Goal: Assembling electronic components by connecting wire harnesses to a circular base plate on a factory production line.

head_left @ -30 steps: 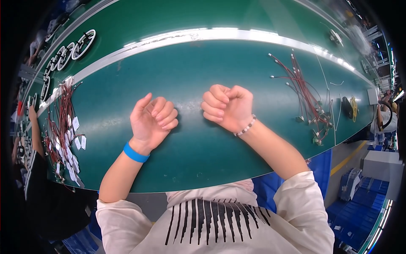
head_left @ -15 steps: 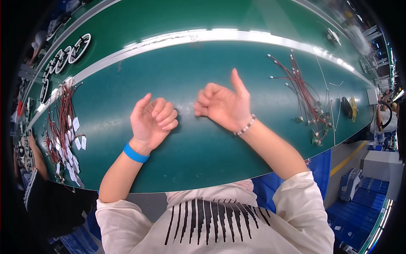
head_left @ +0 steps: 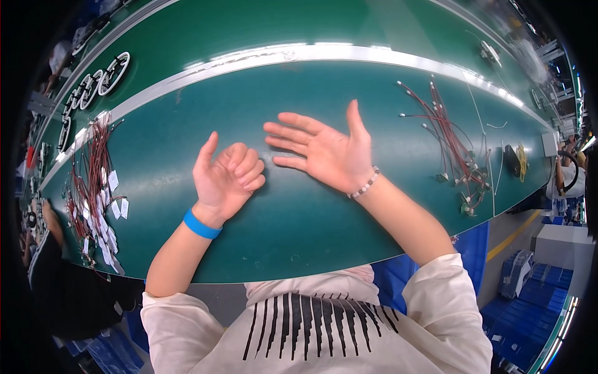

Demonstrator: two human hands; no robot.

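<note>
Above the green tabletop, my left hand has its four fingers curled in toward the palm and the thumb sticking up; nothing shows inside it. A blue band circles that wrist. To its right, my right hand is spread flat, palm showing, fingers pointing left and thumb raised, holding nothing. On its wrist sits a beaded bracelet. A small gap separates the two hands. Neither hand touches the wire bundles lying on either side.
At the left lies a heap of dark red wires with white tags. Red and black wires with connectors spread out at the right, near a yellow cable coil. White rings line the far-left strip. Another person's arm shows at the left edge.
My right hand has gone from loosely curled fingers to straight, spread ones. My left hand stays curled, with hardly any shift. The person at the left has moved slightly.
</note>
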